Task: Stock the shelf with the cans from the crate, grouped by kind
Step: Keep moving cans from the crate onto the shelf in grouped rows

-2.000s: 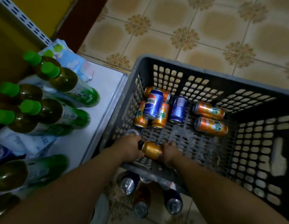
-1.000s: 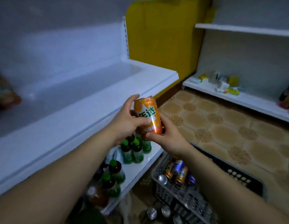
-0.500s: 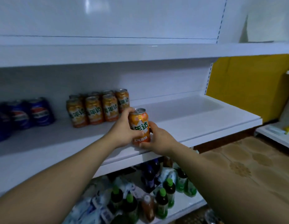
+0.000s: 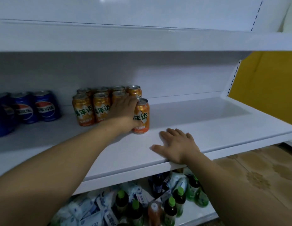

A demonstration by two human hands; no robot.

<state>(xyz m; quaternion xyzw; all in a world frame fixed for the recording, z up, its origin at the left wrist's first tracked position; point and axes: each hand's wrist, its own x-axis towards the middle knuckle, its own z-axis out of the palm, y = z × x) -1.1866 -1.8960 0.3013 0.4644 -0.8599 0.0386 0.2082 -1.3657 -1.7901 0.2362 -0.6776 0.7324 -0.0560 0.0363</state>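
Observation:
An orange can [image 4: 142, 116] stands upright on the white middle shelf [image 4: 207, 124], at the right end of a group of several orange cans [image 4: 93, 108]. My left hand [image 4: 124, 113] grips this can from its left side, thumb wrapped across its front. My right hand [image 4: 176, 144] lies flat and open on the shelf near its front edge, right of the can and apart from it. Blue Pepsi cans [image 4: 36, 108] stand grouped at the far left of the same shelf. The crate is out of view.
The shelf stretches bare to the right as far as a yellow wall panel [image 4: 264, 88]. Another white shelf [image 4: 142, 39] overhangs above. Below, the bottom shelf holds green-capped bottles [image 4: 179, 199] and white-blue packets [image 4: 99, 209]. Tiled floor [image 4: 256, 173] lies at the right.
The orange can went from being held in both hands in front of the shelf to standing on it beside the orange group. My right hand let go and now lies flat on the shelf.

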